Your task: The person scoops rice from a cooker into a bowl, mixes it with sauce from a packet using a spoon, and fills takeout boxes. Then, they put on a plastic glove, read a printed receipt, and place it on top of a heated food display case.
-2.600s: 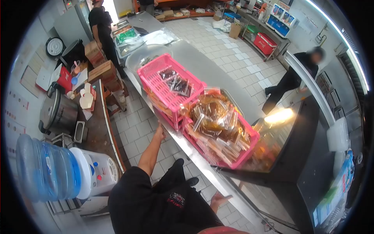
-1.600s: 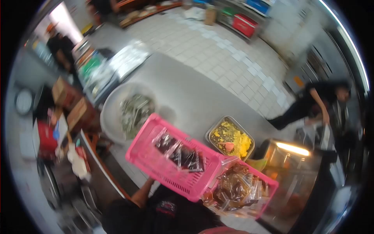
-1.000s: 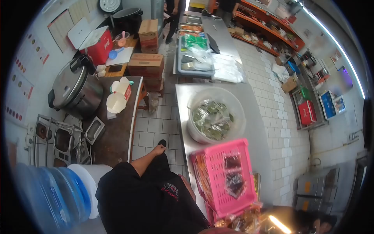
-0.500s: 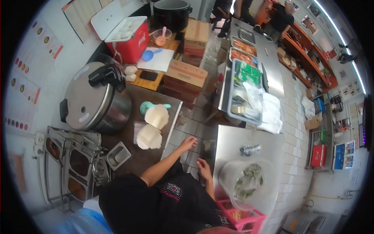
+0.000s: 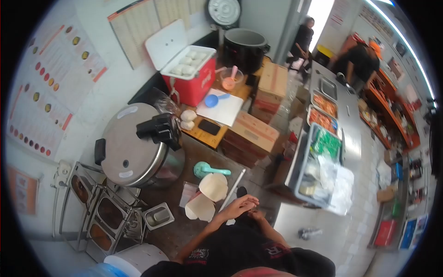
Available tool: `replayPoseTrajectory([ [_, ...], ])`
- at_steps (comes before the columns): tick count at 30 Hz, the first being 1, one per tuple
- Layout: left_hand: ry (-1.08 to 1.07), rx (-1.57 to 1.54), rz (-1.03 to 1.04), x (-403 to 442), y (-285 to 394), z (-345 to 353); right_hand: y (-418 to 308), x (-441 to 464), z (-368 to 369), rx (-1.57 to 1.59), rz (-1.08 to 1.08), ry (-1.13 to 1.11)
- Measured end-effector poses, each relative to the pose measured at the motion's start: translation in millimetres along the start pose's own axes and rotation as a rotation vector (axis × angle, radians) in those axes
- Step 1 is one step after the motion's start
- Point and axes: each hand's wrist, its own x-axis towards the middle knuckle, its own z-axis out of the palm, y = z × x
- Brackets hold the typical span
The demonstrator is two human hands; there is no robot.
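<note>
My left hand is in front of my body, fingers loosely bent, palm turned inward, with nothing visible in it. Close beside it is my right hand, partly behind the left one and blurred; its fingers are hard to make out. Left of my hands, on the brown worktop, an open cardboard takeaway box stands with its lid folded back. A turquoise scoop lies just behind the box. A large steel cooker with a black handle stands further left.
A small steel pan sits near a metal rack. Further back are a red cooler, a blue scoop, a black phone and cardboard boxes. Across the aisle, a grey tub stands on a steel table. Two people are at the back.
The view has swung left, and the clear bucket with green leaves has left it. My hands have come closer together, near the worktop's edge.
</note>
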Motion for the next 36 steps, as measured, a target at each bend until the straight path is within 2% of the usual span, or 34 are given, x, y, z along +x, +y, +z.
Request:
replayPoseTrajectory([
  [2,0.166,0.022,0.111,0,30,-16,-79,-5,-4,0.165,0.143,-0.052],
  [3,0.248,0.029,0.174,0,41,-20,-78,27,-24,0.240,0.199,-0.186],
  [4,0.438,0.152,0.213,-4,50,-21,-79,54,-47,0.306,0.254,-0.321],
  [6,0.820,0.428,0.413,5,62,-56,-119,91,-38,-0.089,0.177,-0.116],
  [8,1.164,0.422,0.605,9,62,-71,-172,83,-40,-0.020,0.204,-0.070],
  [9,1.313,0.299,0.691,16,84,-73,-194,79,-43,0.013,0.236,-0.047],
  [11,1.543,0.417,0.734,25,105,-87,-222,75,-53,-0.025,0.268,-0.083],
  [13,1.676,0.433,0.758,33,130,-97,-218,105,-66,-0.129,0.287,-0.131],
  [16,1.746,0.905,0.489,33,151,-116,-231,127,-84,-0.261,0.301,-0.194],
  [19,1.901,0.988,0.398,40,160,-132,-255,142,-95,-0.316,0.241,-0.232],
  [22,2.008,1.049,0.413,46,169,-146,-272,154,-103,-0.220,0.196,-0.233],
  [24,2.022,1.165,0.191,49,195,-140,-289,153,-102,-0.263,0.171,-0.226],
  [26,2.014,1.094,0.479,49,190,-177,-285,160,-104,-0.237,0.140,-0.219],
  [27,2.022,1.080,0.441,52,195,-182,-285,160,-104,-0.269,0.170,-0.243],
  [29,1.948,0.968,0.614,54,199,-200,-295,158,-100,-0.319,0.227,-0.253],
  [33,1.920,0.893,0.702,67,216,-196,-300,151,-81,-0.396,0.259,-0.263],
  [36,1.989,0.976,0.692,70,222,-195,-298,149,-67,-0.403,0.241,-0.306],
])
